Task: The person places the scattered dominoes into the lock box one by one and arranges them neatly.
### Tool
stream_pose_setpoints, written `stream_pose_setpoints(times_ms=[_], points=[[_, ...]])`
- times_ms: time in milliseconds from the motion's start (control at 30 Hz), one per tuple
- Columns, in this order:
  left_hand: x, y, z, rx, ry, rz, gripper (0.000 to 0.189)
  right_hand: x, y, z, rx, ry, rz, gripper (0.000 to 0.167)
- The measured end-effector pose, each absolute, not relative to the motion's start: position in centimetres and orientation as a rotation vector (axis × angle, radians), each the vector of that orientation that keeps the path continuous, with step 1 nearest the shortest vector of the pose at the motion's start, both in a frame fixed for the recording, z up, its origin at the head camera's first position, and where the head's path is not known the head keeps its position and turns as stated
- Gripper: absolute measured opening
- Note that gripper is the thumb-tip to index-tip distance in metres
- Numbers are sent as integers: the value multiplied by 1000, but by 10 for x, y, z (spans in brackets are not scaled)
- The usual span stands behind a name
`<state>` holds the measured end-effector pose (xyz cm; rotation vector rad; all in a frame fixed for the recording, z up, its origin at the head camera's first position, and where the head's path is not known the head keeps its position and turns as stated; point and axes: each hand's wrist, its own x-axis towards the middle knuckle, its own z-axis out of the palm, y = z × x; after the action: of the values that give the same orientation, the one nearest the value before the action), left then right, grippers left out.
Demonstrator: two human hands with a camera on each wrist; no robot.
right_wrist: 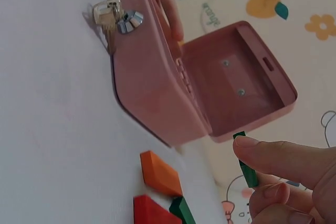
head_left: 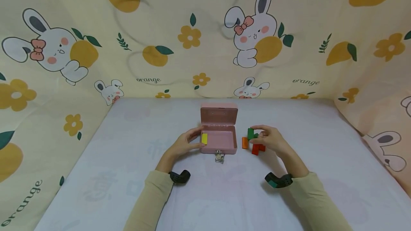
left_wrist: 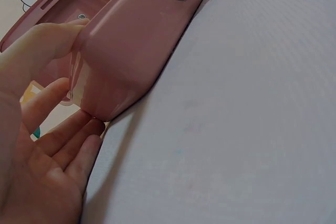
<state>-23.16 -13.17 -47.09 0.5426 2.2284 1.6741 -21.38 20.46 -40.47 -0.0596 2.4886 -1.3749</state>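
- We'd call this blocks-and-box job early days, judging purely by how the pieces lie around the fingers.
- Done, as far as we can tell: the lid point(head_left: 219, 116) of the pink box point(head_left: 210, 150) is up, and 1 yellow block point(head_left: 204, 138) lies inside, right beside the fingers of the left hand point(head_left: 184, 144).
- Those left fingers are spread wide and bent around the near end of the box, thumb at the front corner, so we'd say they're gripping it steady.
- In progress: the right hand point(head_left: 273, 139) has thumb and finger narrowed on 1 green block point(head_left: 250, 133), pinched and held up, apart from the box. So we don't count that piece as done.
- Left over: an orange block point(head_left: 245, 143) lies on the counter point(head_left: 205, 195) just to the left of and below the right fingers, on the box side.
- Also left: red pieces point(head_left: 255, 149) sit right below the right fingers. We can't really tell if that's 1 block or 2 touching.
- Plus another green block point(right_wrist: 182, 211), low down near those same fingers, partly hidden behind the red.
- The keys point(head_left: 219, 157) hang at the front lock, to the right of the left fingers. Shutting the lid looks like a not-yet thing too, if we even need it.
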Motion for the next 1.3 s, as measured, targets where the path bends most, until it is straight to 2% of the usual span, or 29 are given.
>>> stream_pose_setpoints(times_ms=[1300], points=[[-230,-132,-467,550,2206,1695,70,-213,166,-407,-160,2418,-1478,57]])
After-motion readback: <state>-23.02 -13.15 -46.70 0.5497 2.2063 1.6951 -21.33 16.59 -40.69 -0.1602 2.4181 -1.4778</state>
